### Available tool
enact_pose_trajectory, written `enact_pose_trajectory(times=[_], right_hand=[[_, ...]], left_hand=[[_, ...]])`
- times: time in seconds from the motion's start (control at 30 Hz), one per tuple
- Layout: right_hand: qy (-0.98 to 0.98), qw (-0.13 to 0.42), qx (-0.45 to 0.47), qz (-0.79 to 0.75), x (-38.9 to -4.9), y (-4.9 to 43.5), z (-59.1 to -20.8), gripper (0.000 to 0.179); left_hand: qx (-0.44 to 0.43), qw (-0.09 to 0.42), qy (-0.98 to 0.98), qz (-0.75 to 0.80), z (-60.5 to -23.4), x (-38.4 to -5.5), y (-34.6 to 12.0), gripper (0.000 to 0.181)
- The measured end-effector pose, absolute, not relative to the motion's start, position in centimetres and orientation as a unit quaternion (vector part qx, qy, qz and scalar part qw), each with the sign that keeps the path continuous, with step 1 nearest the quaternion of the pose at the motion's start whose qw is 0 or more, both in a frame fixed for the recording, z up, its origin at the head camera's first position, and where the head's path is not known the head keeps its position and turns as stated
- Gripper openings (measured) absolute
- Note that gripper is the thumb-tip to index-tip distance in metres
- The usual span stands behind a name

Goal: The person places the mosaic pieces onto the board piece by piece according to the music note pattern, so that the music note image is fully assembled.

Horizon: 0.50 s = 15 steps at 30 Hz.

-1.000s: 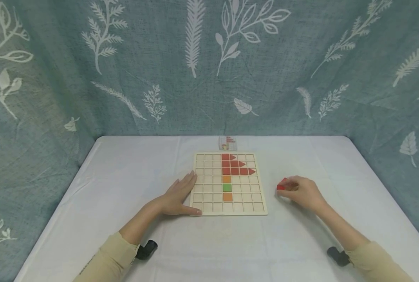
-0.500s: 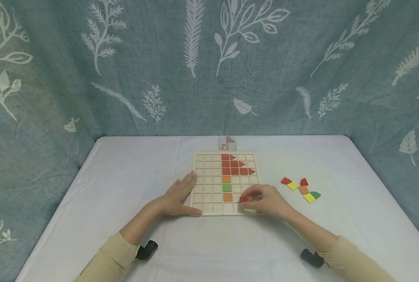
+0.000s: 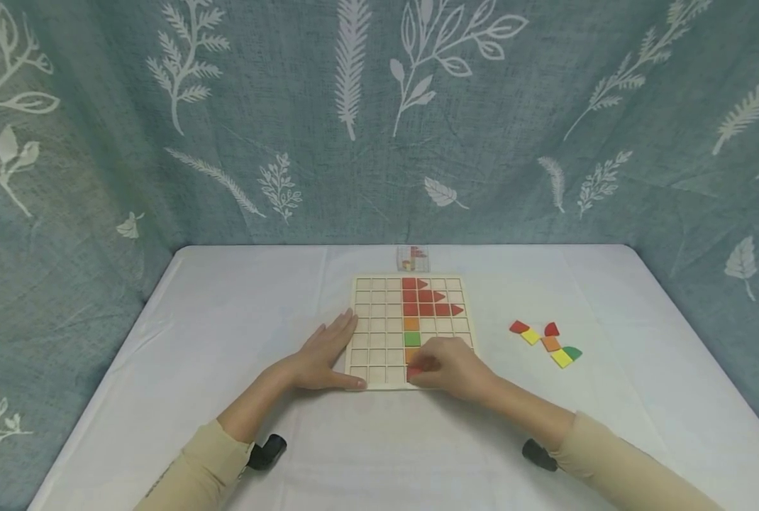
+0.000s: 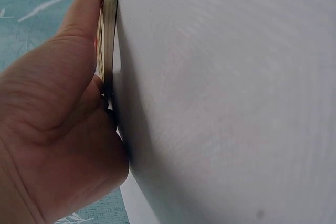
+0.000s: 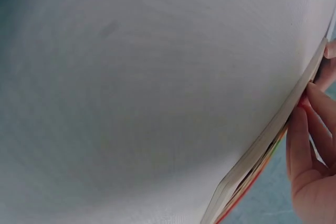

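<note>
A square wooden grid board [image 3: 376, 341] lies flat on the white table. Red square and pointed tiles [image 3: 426, 297] fill parts of its three far rows, with orange [image 3: 411, 323] and green [image 3: 412, 339] squares in a column below. My right hand [image 3: 459, 369] pinches a red tile [image 3: 414, 373] at the nearest row, just below the lower orange square. In the right wrist view, fingertips hold this red tile [image 5: 303, 101] right at the board; its shape is mostly hidden. My left hand [image 3: 322, 358] rests along the board's left edge, fingers straight, thumb at the near-left corner.
Right of the board lie several loose tiles: two red [image 3: 518, 326], two yellow [image 3: 561, 358], one orange [image 3: 550, 344] and one green [image 3: 573, 353]. Behind the board is a small pattern card [image 3: 413, 259]. A leaf-printed curtain [image 3: 379, 177] hangs behind the table.
My right hand has carried the red tile leftward from beside the board to its nearest row, uncovering the loose tiles on the right. My left hand has stayed in place.
</note>
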State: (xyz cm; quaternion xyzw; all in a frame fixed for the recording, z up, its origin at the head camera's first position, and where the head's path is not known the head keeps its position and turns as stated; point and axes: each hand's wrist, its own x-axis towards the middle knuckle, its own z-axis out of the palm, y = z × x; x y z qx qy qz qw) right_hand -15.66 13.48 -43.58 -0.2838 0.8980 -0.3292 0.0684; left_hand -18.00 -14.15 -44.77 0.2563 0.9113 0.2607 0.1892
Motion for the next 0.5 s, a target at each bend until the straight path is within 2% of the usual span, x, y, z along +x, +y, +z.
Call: enact_pose_trajectory(times=[0.33, 0.5], right_hand=[[0.872, 0.064, -0.32, -0.366, -15.64, 13.94, -43.52, 0.018], [0.878, 0.104, -0.259, -0.388, -15.5, 14.5, -42.91, 0.016]], left_hand=[[0.256, 0.191, 0.911, 0.261, -44.56, -17.95, -14.18, 0.115], [0.253, 0.194, 0.911, 0.261, -44.5, -17.97, -14.1, 0.116]])
